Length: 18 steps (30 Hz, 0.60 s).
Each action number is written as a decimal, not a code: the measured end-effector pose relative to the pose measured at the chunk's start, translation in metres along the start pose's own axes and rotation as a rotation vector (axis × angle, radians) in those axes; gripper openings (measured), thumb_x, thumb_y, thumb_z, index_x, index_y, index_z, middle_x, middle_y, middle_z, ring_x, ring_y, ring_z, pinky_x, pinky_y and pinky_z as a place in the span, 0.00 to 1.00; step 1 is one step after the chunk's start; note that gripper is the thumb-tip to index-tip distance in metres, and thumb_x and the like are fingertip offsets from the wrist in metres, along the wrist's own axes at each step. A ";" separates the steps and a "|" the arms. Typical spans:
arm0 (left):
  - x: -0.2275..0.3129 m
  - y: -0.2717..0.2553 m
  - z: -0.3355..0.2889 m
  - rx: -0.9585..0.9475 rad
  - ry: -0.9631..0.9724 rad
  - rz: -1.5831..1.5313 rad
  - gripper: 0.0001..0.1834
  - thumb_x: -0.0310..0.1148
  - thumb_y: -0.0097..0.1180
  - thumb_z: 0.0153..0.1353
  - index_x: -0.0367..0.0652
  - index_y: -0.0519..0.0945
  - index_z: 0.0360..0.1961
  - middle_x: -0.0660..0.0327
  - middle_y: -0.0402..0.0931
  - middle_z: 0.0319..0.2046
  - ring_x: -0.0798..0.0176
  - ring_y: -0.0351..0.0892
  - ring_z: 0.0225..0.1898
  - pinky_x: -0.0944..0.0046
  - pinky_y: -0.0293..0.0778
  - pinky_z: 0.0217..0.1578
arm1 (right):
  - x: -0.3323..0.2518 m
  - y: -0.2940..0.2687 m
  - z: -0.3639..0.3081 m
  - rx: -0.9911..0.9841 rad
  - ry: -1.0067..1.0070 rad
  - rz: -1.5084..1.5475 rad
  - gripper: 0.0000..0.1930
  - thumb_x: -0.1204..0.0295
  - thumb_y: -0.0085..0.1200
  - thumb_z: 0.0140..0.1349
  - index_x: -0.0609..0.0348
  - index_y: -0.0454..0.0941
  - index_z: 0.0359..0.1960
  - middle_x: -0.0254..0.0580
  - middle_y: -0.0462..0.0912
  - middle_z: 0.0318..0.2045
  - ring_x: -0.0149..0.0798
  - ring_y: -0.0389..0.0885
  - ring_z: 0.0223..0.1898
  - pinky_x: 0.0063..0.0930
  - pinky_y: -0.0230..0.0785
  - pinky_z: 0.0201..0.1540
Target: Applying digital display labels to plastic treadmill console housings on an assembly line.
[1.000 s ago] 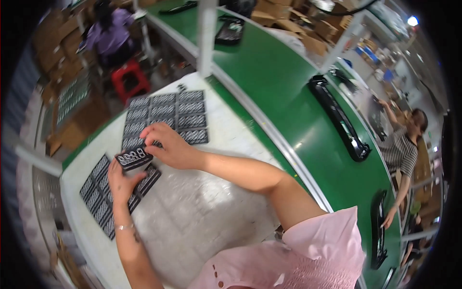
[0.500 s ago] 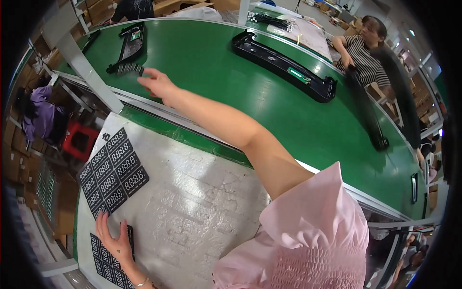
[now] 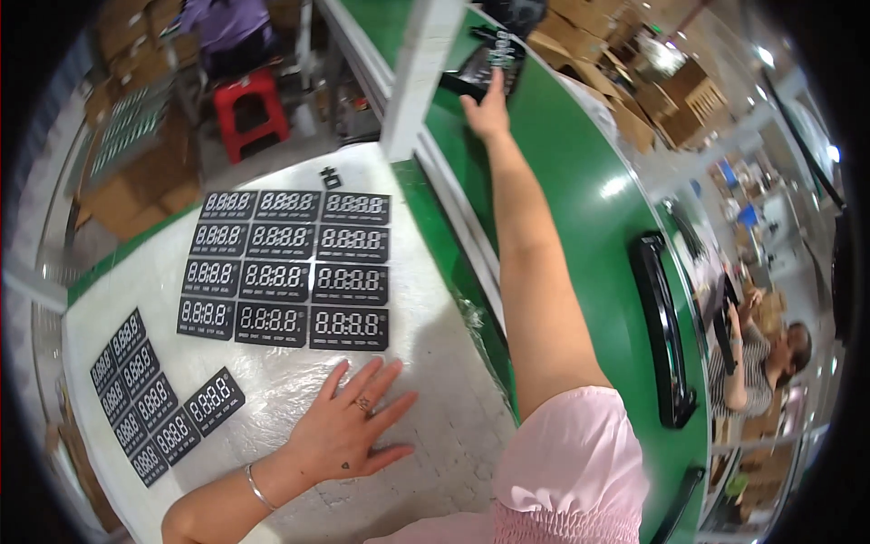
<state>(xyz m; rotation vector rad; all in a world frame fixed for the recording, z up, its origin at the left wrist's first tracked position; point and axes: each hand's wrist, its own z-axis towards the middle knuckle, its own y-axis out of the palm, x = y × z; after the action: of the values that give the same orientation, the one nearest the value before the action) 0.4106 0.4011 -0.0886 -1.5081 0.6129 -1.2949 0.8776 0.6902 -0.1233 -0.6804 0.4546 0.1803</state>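
My left hand (image 3: 358, 424) rests with fingers spread on the pale, film-covered work surface (image 3: 362, 499), holding nothing. It is just below a large sheet of black display overlays (image 3: 274, 286) printed with white segment digits. A smaller group of similar overlays (image 3: 145, 403) lies to its left. My right arm stretches far over the green belt (image 3: 580, 227). At its end my right hand (image 3: 490, 111) has its thumb apart and a finger extended to a dark piece with pale marks (image 3: 499, 53), at a black plastic housing (image 3: 476, 71). Its other fingers are partly hidden.
A white post (image 3: 419, 86) stands between the work surface and the belt's far end. Another long black housing (image 3: 666, 331) lies on the belt at right. A person in a striped top (image 3: 745, 381) is beyond it. A red stool (image 3: 249, 113) stands at upper left.
The view has swung to the left. My left hand has moved off the smaller overlay group onto bare work surface. My right hand, earlier beside a blurred dark striped piece, now reaches the black housing.
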 end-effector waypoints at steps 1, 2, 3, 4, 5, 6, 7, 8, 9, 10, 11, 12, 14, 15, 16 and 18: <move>-0.001 0.002 0.000 0.002 0.016 -0.003 0.32 0.58 0.52 0.58 0.49 0.73 0.58 0.49 0.59 0.65 0.47 0.58 0.65 0.41 0.53 0.63 | -0.002 0.002 0.007 -0.106 0.120 -0.027 0.51 0.62 0.61 0.54 0.51 0.36 0.72 0.59 0.58 0.66 0.55 0.62 0.65 0.41 0.60 0.64; -0.001 0.002 0.000 0.003 0.041 -0.001 0.32 0.58 0.51 0.59 0.49 0.73 0.58 0.49 0.59 0.65 0.48 0.58 0.65 0.41 0.53 0.63 | 0.002 0.004 0.014 -0.214 0.216 -0.106 0.51 0.60 0.60 0.56 0.50 0.34 0.72 0.59 0.59 0.66 0.56 0.64 0.64 0.42 0.61 0.63; -0.002 0.000 0.000 0.003 0.040 -0.022 0.32 0.59 0.50 0.60 0.48 0.73 0.58 0.50 0.60 0.65 0.48 0.58 0.66 0.41 0.53 0.63 | 0.003 0.005 0.020 -0.308 0.258 -0.184 0.50 0.57 0.57 0.58 0.48 0.32 0.72 0.57 0.58 0.67 0.57 0.66 0.63 0.44 0.62 0.62; -0.004 -0.002 0.000 0.011 0.020 -0.031 0.32 0.59 0.50 0.60 0.48 0.73 0.58 0.50 0.60 0.65 0.48 0.58 0.66 0.41 0.53 0.63 | 0.003 0.004 0.027 -0.363 0.283 -0.271 0.49 0.54 0.57 0.58 0.46 0.33 0.72 0.57 0.61 0.65 0.57 0.67 0.62 0.45 0.62 0.62; -0.003 -0.003 0.001 -0.007 0.027 -0.037 0.32 0.59 0.50 0.60 0.48 0.73 0.58 0.50 0.60 0.65 0.48 0.57 0.66 0.42 0.53 0.63 | -0.004 -0.004 0.026 -0.392 0.287 -0.341 0.49 0.53 0.57 0.59 0.45 0.34 0.72 0.57 0.62 0.65 0.57 0.68 0.61 0.45 0.63 0.61; -0.002 -0.004 0.002 -0.025 0.040 -0.041 0.32 0.59 0.50 0.59 0.48 0.73 0.58 0.50 0.60 0.65 0.48 0.57 0.66 0.42 0.53 0.63 | -0.009 -0.012 0.025 -0.414 0.293 -0.414 0.48 0.52 0.56 0.59 0.44 0.35 0.72 0.57 0.63 0.64 0.57 0.69 0.60 0.45 0.63 0.60; -0.003 -0.002 0.002 -0.019 0.040 -0.052 0.32 0.59 0.50 0.59 0.48 0.73 0.58 0.50 0.60 0.65 0.48 0.57 0.66 0.42 0.53 0.63 | 0.000 -0.012 0.023 -0.335 0.298 -0.401 0.49 0.54 0.59 0.57 0.43 0.36 0.71 0.57 0.68 0.60 0.58 0.72 0.57 0.46 0.65 0.58; -0.004 0.000 0.003 -0.017 0.051 -0.060 0.33 0.58 0.51 0.59 0.49 0.72 0.59 0.50 0.59 0.65 0.48 0.56 0.66 0.41 0.53 0.63 | 0.013 -0.024 0.015 -0.326 0.305 -0.423 0.49 0.54 0.59 0.57 0.43 0.36 0.71 0.57 0.68 0.60 0.58 0.72 0.57 0.46 0.65 0.58; -0.005 0.001 0.004 -0.014 0.050 -0.057 0.33 0.58 0.51 0.59 0.49 0.71 0.59 0.50 0.58 0.66 0.48 0.56 0.67 0.41 0.53 0.63 | 0.016 -0.034 0.003 -0.268 0.312 -0.359 0.49 0.56 0.61 0.56 0.44 0.36 0.71 0.58 0.70 0.58 0.58 0.73 0.56 0.47 0.65 0.58; -0.003 0.003 0.007 -0.011 0.067 -0.055 0.33 0.58 0.51 0.59 0.49 0.71 0.59 0.50 0.58 0.66 0.48 0.56 0.67 0.41 0.53 0.63 | 0.018 -0.050 -0.007 -0.204 0.321 -0.297 0.50 0.57 0.63 0.55 0.44 0.37 0.70 0.58 0.73 0.56 0.58 0.74 0.55 0.47 0.65 0.57; -0.002 0.004 0.007 0.033 0.052 -0.048 0.35 0.57 0.55 0.56 0.51 0.69 0.61 0.50 0.56 0.66 0.47 0.56 0.66 0.40 0.51 0.63 | 0.002 -0.073 -0.020 -0.217 0.292 -0.309 0.51 0.60 0.65 0.53 0.47 0.37 0.70 0.60 0.76 0.52 0.59 0.75 0.53 0.47 0.66 0.56; -0.002 0.004 0.005 0.075 0.043 -0.036 0.38 0.56 0.60 0.52 0.52 0.67 0.62 0.51 0.55 0.67 0.47 0.56 0.66 0.40 0.50 0.63 | -0.007 -0.096 -0.033 -0.194 0.240 -0.300 0.52 0.60 0.65 0.53 0.48 0.37 0.70 0.59 0.79 0.46 0.58 0.79 0.47 0.46 0.69 0.51; -0.001 0.007 0.002 0.110 0.133 -0.014 0.40 0.53 0.62 0.51 0.53 0.64 0.63 0.51 0.53 0.68 0.46 0.55 0.67 0.38 0.49 0.64 | -0.039 -0.165 -0.068 -0.138 0.190 -0.204 0.52 0.60 0.66 0.53 0.50 0.38 0.70 0.53 0.81 0.36 0.56 0.81 0.38 0.45 0.72 0.43; 0.000 0.009 0.002 0.170 0.157 0.019 0.39 0.54 0.60 0.52 0.53 0.65 0.63 0.52 0.53 0.68 0.47 0.54 0.68 0.38 0.49 0.64 | -0.065 -0.205 -0.091 -0.094 0.164 -0.202 0.52 0.60 0.66 0.53 0.50 0.38 0.70 0.49 0.79 0.32 0.52 0.80 0.34 0.42 0.72 0.39; 0.004 0.015 0.002 0.233 0.178 0.044 0.37 0.54 0.58 0.54 0.52 0.65 0.63 0.53 0.54 0.68 0.48 0.53 0.69 0.37 0.49 0.64 | -0.094 -0.244 -0.118 -0.057 0.135 -0.206 0.52 0.61 0.67 0.52 0.51 0.39 0.70 0.45 0.78 0.27 0.49 0.79 0.29 0.40 0.72 0.36; 0.002 0.023 -0.005 0.416 0.190 0.205 0.37 0.52 0.59 0.54 0.52 0.66 0.63 0.56 0.54 0.68 0.51 0.53 0.69 0.38 0.48 0.64 | -0.166 -0.296 -0.173 -0.012 0.084 -0.128 0.53 0.65 0.68 0.51 0.54 0.39 0.70 0.40 0.76 0.25 0.39 0.75 0.24 0.32 0.71 0.31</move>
<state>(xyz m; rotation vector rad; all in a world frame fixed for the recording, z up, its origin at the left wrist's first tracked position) 0.4112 0.3895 -0.1094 -0.9665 0.5600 -1.3172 0.7612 0.3496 0.0023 -0.7286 0.4891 0.0340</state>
